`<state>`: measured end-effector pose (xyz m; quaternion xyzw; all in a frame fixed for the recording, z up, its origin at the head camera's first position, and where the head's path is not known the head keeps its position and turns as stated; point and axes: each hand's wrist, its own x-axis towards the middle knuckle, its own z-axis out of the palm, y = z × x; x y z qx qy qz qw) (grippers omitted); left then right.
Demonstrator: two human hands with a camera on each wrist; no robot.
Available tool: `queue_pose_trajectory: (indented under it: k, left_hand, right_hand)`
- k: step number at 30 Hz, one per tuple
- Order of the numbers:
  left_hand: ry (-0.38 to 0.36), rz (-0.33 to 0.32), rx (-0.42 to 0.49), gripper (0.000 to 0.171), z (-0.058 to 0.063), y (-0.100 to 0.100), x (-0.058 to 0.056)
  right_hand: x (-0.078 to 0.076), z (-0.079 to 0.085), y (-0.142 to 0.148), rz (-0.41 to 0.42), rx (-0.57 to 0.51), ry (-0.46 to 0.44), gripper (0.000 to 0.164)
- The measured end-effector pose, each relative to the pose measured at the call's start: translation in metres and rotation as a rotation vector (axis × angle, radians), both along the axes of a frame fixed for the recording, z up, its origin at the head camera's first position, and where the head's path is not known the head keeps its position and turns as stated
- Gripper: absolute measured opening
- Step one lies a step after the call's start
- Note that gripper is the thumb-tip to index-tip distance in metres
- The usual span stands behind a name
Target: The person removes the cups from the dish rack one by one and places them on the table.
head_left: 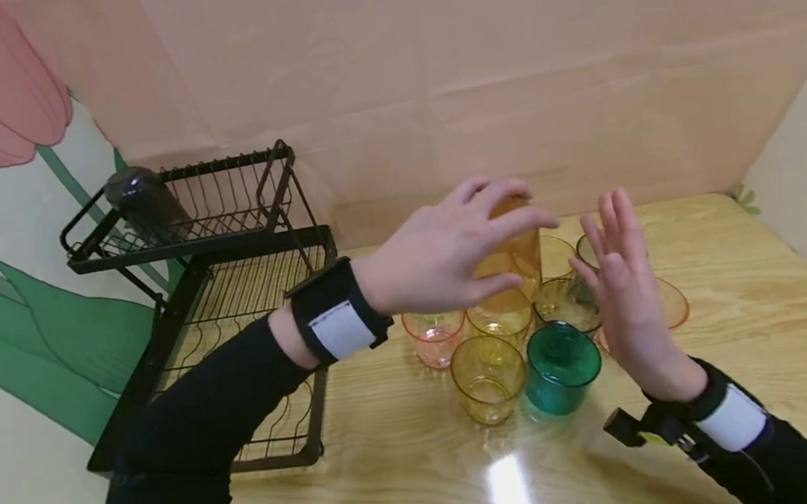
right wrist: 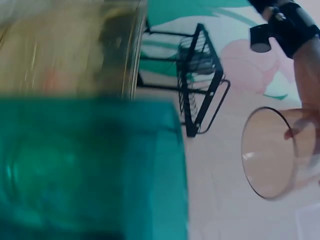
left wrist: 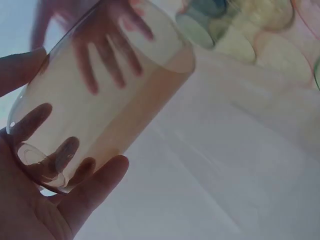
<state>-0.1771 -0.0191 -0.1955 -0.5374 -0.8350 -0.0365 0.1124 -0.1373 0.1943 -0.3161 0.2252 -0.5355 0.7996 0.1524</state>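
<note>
My left hand grips a tall amber glass from above, fingers and thumb around its base end. In the left wrist view the left hand closes on that end of the glass. The right wrist view shows the glass's round mouth at the end away from the fingers. My right hand is raised with straight fingers, holding nothing. Around and below both hands stand a teal glass, a yellow glass, a pink glass and a dark glass.
A black two-tier dish rack stands to the left on the wooden table. One dark glass leans upside down in its upper tier. A pink-rimmed glass sits partly behind my right hand. A pale wall rises behind.
</note>
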Motion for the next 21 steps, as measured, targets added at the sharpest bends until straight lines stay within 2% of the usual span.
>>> queue_pose_trajectory:
  k: [4,8,12,14,17,21]
  left_hand:
    - [0.000,-0.082,0.082,0.057,-0.008,0.007,0.007]
    - [-0.016,-0.175,0.205,0.056,-0.013,0.012,0.011]
    - [-0.026,-0.223,0.272,0.054,-0.015,0.017,0.013]
    - [-0.028,-0.231,0.274,0.054,-0.017,0.018,0.015]
    - [-0.024,-0.237,0.255,0.053,-0.022,0.018,0.016]
    - [-0.011,-0.240,0.246,0.053,-0.026,0.018,0.017]
  right_hand:
    - [0.003,-0.004,-0.002,0.122,-0.095,-0.126,0.068]
    - [0.005,-0.008,-0.001,0.347,-0.142,-0.213,0.062]
    - [0.008,-0.009,-0.001,0.616,-0.369,-0.310,0.067]
    - [0.011,-0.009,-0.003,0.704,-0.485,-0.370,0.068]
    - [0.015,-0.007,-0.009,0.772,-0.602,-0.416,0.065]
    - [0.017,-0.003,-0.015,0.792,-0.647,-0.398,0.057]
